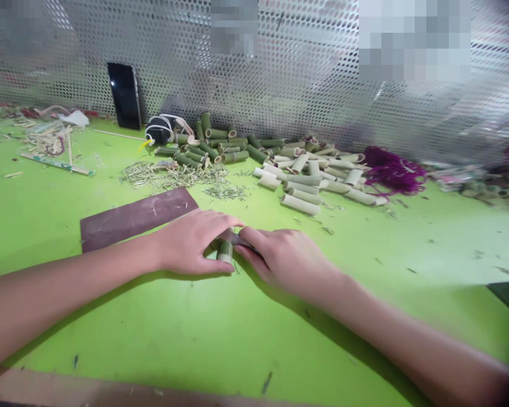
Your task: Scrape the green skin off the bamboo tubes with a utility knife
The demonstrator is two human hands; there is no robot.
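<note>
Bright lime green across the workbench top (pixel 254 339), flecked with dark specks. Silvery grey on the perforated metal sheet (pixel 254 68), in a staggered pattern of small round holes. Deep green skin and a pale cut end on the short bamboo tube (pixel 224 251); mottled mid-green on the green bamboo pieces (pixel 220 148); creamy straw on the pale bamboo pieces (pixel 301 183) and the shavings (pixel 173 175). Dull maroon-brown on the abrasive sheet (pixel 136 219), vivid magenta on the tangled fibres (pixel 392 172), glossy black on the phone (pixel 124 96).
</note>
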